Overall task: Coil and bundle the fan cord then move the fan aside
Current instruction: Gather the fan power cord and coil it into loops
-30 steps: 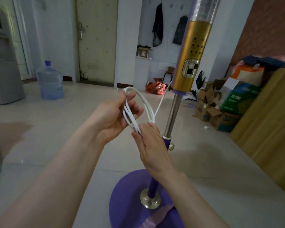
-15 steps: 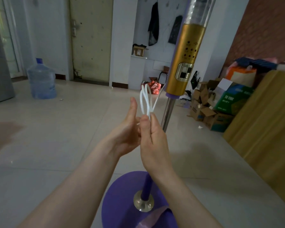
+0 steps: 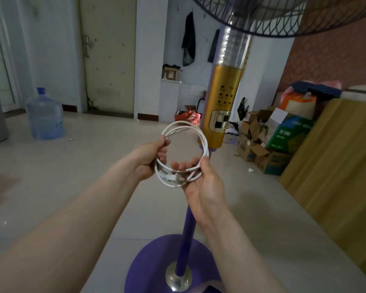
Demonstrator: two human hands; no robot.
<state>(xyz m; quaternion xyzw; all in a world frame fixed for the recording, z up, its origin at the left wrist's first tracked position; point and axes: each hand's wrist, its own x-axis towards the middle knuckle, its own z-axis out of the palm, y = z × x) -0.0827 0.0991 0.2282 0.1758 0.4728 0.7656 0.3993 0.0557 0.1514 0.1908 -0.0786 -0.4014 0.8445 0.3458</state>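
A white fan cord (image 3: 185,127) hangs in a round coil of several loops in front of me, chest-high. My left hand (image 3: 151,157) grips the coil's left side. My right hand (image 3: 203,182) holds the coil's lower right, palm up, with the white plug (image 3: 171,177) lying across its fingers. One strand runs from the coil to the pedestal fan (image 3: 222,106), whose gold control column stands just behind. Its purple pole goes down to the round purple base (image 3: 152,269) at my feet. The dark fan grille (image 3: 283,15) fills the top right.
A blue water jug (image 3: 44,115) stands on the tiled floor at left. Open cardboard boxes (image 3: 260,142) are piled at right beside a large wooden panel (image 3: 336,161). A red bag (image 3: 187,118) lies by the far white wall, where dark clothes hang.
The coil went from a narrow edge-on bundle pinched between both hands to a wide round loop held apart. My view tilted up, bringing the fan grille into sight.
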